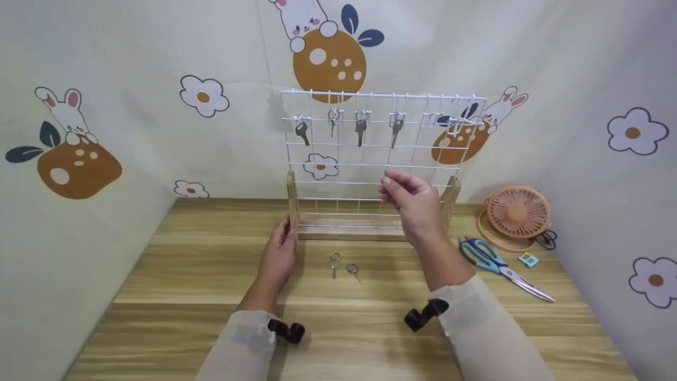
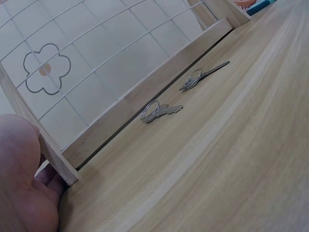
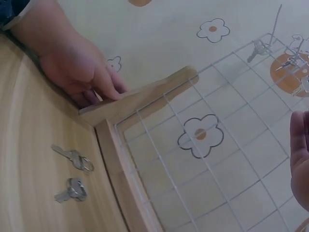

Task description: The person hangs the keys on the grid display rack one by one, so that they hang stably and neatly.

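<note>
A white wire grid rack stands upright on a wooden base. My left hand grips the lower end of its left wooden leg, fingers partly hidden behind the wood. In front of the grid my right hand is raised, thumb and fingertips close together; nothing shows between them. Its fingers look nearly straight at the edge of the right wrist view. Several keys, among them a left one and a right one, hang from hooks on an upper wire. Two keys with rings lie on the table before the base.
Blue-handled scissors lie on the right of the wooden table. Behind them stand an orange fan with a black cable and a small light-blue item. Patterned cloth walls enclose the back and sides.
</note>
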`<action>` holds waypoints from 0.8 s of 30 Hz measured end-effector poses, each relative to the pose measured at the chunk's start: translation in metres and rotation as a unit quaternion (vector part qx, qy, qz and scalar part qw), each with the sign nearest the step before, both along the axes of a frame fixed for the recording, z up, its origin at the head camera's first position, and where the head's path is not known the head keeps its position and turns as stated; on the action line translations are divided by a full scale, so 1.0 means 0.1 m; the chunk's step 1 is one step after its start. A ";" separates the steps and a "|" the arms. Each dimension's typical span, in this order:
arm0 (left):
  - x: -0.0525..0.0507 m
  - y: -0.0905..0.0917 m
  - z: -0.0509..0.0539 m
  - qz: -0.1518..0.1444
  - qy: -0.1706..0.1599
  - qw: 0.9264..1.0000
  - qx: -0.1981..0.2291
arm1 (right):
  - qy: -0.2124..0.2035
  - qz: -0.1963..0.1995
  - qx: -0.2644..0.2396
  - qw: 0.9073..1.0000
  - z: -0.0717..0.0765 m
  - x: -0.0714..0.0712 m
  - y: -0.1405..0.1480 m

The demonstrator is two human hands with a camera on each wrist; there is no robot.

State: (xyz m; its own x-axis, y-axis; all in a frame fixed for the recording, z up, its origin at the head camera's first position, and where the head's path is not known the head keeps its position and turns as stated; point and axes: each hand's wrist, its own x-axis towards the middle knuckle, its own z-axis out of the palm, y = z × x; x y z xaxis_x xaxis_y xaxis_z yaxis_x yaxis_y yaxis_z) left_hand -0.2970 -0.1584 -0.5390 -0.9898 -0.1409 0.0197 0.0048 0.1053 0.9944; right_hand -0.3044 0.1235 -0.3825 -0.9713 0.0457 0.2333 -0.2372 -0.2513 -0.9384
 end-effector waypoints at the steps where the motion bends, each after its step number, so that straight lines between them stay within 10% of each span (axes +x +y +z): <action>1: 0.00 0.00 0.00 0.001 0.001 1.000 0.002 | -0.004 0.005 -0.002 1.000 -0.06 0.02 -0.01; 13: 0.00 0.00 -0.02 0.005 -0.001 1.000 0.001 | -0.047 0.046 -0.037 0.997 -0.68 0.12 -0.13; 24: 0.00 -0.01 0.00 -0.005 0.003 1.000 0.002 | -0.100 0.099 0.089 0.986 -1.09 0.08 -0.16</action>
